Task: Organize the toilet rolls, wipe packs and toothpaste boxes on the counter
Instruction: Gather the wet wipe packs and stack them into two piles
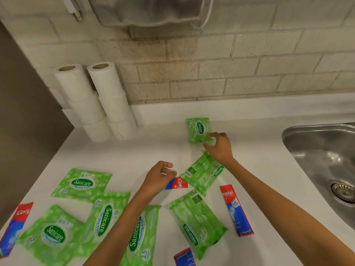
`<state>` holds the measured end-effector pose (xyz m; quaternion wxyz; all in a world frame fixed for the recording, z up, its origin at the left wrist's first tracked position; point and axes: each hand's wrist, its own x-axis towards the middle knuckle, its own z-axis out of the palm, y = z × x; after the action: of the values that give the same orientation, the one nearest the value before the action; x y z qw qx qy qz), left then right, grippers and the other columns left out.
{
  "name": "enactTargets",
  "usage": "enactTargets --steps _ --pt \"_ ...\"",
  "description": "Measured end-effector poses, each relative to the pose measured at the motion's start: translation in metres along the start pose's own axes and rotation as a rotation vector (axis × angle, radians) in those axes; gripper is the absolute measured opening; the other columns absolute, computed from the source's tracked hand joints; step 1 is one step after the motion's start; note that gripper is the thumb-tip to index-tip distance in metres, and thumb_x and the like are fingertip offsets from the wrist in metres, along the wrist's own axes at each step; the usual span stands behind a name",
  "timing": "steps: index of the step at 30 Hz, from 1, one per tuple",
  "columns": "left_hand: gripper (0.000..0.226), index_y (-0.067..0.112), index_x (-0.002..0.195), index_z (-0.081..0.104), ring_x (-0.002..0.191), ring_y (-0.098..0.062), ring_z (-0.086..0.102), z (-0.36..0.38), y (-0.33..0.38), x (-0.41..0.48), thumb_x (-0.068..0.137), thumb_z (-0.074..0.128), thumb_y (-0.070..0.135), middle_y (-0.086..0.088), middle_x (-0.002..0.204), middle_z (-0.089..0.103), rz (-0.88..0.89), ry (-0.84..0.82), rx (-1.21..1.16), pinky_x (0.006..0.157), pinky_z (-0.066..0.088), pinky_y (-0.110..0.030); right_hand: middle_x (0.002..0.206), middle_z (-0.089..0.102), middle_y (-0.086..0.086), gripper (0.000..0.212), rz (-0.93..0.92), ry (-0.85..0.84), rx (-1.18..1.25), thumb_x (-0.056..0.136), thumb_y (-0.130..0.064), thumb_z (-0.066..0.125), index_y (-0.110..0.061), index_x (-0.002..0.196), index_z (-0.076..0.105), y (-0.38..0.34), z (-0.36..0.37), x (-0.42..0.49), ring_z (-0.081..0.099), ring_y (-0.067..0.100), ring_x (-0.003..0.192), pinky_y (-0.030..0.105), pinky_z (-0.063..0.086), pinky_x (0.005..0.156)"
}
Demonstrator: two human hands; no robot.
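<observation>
Two stacks of white toilet rolls [96, 100] stand at the back left corner against the wall. Several green Sanicare wipe packs lie scattered on the white counter [134, 150]. One wipe pack [197, 128] lies apart near the back, and my right hand [219, 145] hovers at its near right corner, fingers spread, holding nothing. Another wipe pack [203, 173] lies under that wrist. My left hand [158, 178] is loosely curled just above a red and blue toothpaste box [178, 184], not clearly gripping it. Other toothpaste boxes lie at the right [235, 210], far left [13, 229] and bottom [183, 257].
A steel sink [322, 162] with a drain is set in the counter at the right. A tiled wall runs behind, with a metal fixture [151, 10] mounted above. A brown panel [25, 112] closes the left side.
</observation>
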<state>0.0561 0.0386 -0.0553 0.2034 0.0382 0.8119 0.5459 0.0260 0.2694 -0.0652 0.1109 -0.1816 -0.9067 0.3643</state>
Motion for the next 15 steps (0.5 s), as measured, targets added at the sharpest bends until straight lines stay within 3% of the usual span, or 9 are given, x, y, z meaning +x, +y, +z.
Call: enactTargets --steps 3,6,10,14,15 --pt "0.029 0.013 0.113 0.056 0.087 -0.015 0.055 0.011 -0.003 -0.009 0.086 0.064 0.018 0.001 0.093 0.056 0.045 -0.043 0.19 0.079 0.044 -0.024 0.118 0.056 0.016 0.039 -0.025 -0.022 0.014 0.082 -0.022 0.067 -0.011 0.119 0.061 0.001 -0.004 -0.029 0.055 0.027 0.106 0.027 0.041 0.084" --pt "0.034 0.013 0.114 0.056 0.089 -0.013 0.054 0.019 -0.007 -0.02 0.084 0.066 0.023 0.001 0.098 0.056 0.075 -0.086 0.354 0.077 0.042 -0.022 0.102 0.064 0.014 0.027 -0.03 -0.043 0.036 0.083 -0.017 0.066 -0.011 0.109 0.065 -0.002 -0.008 -0.059 0.058 0.021 0.083 0.023 0.039 0.071" --pt "0.041 0.008 0.114 0.053 0.096 -0.018 0.054 0.025 -0.015 -0.037 0.084 0.064 0.034 -0.003 0.104 0.056 0.081 -0.156 0.632 0.086 0.043 -0.031 0.082 0.067 0.009 0.014 -0.024 -0.195 -0.035 0.082 -0.019 0.063 -0.012 0.094 0.068 -0.007 -0.011 -0.099 0.062 0.023 0.076 0.023 0.039 0.064" --pt "0.048 0.007 0.119 0.051 0.109 -0.023 0.055 0.031 -0.014 -0.047 0.085 0.061 0.039 -0.009 0.119 0.057 0.02 -0.158 0.704 0.094 0.043 -0.035 0.084 0.058 -0.001 0.029 0.056 -0.463 -0.182 0.076 -0.036 0.072 -0.017 0.096 0.064 -0.007 -0.015 -0.127 0.059 0.017 0.078 0.029 0.048 0.076" --pt "0.051 0.007 0.122 0.05 0.114 -0.024 0.054 0.031 -0.013 -0.049 0.085 0.06 0.04 -0.009 0.123 0.057 -0.001 -0.16 0.717 0.095 0.042 -0.034 0.085 0.058 0.0 0.037 0.095 -0.533 -0.194 0.072 -0.038 0.075 -0.017 0.1 0.062 -0.005 -0.017 -0.133 0.06 0.016 0.074 0.029 0.049 0.072"
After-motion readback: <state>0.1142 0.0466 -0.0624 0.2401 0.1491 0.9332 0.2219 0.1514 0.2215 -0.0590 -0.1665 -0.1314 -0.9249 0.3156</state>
